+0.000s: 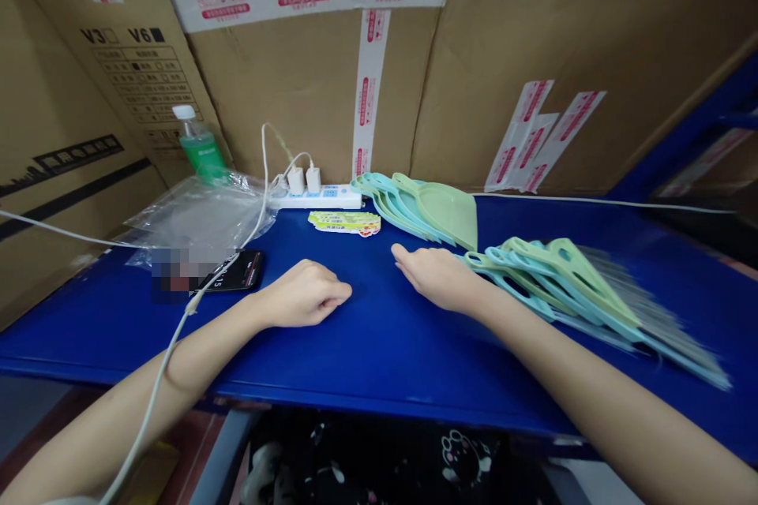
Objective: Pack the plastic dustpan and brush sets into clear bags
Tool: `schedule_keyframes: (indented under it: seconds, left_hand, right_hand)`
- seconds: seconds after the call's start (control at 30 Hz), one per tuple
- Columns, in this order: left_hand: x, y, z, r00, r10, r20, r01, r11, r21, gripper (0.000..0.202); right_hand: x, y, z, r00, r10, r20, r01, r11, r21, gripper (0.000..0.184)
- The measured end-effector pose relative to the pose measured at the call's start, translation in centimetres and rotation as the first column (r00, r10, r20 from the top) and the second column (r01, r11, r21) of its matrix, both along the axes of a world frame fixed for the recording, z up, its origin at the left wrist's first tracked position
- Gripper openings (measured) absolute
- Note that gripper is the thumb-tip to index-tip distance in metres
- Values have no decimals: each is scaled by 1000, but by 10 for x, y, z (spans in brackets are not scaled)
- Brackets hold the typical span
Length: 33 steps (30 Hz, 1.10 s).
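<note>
My left hand (311, 293) rests on the blue table as a loose fist, with nothing showing in it. To its right, my right hand (435, 276) is also curled, its fingers mostly hidden under the back of the hand. Just behind the right hand lies a stack of green and light-blue dustpans (453, 209). Beside its wrist is a pile of green and light-blue hand brushes (568, 284) with grey bristles. A stack of printed label cards (343, 222) lies beyond and between the hands. Left of my left hand is a black phone (240, 272), partly blurred out.
A white power strip (332, 196) with plugged chargers stands against the cardboard boxes (296, 87). Clear plastic bags (189, 213) and a green-filled bottle (202, 150) are at the back left. A white cable (171, 339) crosses over my left forearm. The blue table (367, 363) ends near me.
</note>
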<state>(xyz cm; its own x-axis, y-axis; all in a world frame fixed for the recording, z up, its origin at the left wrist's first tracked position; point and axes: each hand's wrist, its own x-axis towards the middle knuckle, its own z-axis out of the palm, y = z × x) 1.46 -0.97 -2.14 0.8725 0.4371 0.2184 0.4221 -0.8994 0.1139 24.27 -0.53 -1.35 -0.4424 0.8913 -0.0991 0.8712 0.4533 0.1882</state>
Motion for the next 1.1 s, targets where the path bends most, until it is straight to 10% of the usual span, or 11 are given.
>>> schedule_keyframes:
  seconds: [1.1]
  left_hand:
    - [1, 1, -3, 995, 12, -100, -10, 1000, 22, 40]
  right_hand:
    - [5, 3, 3, 999, 4, 41, -3, 999, -33, 36]
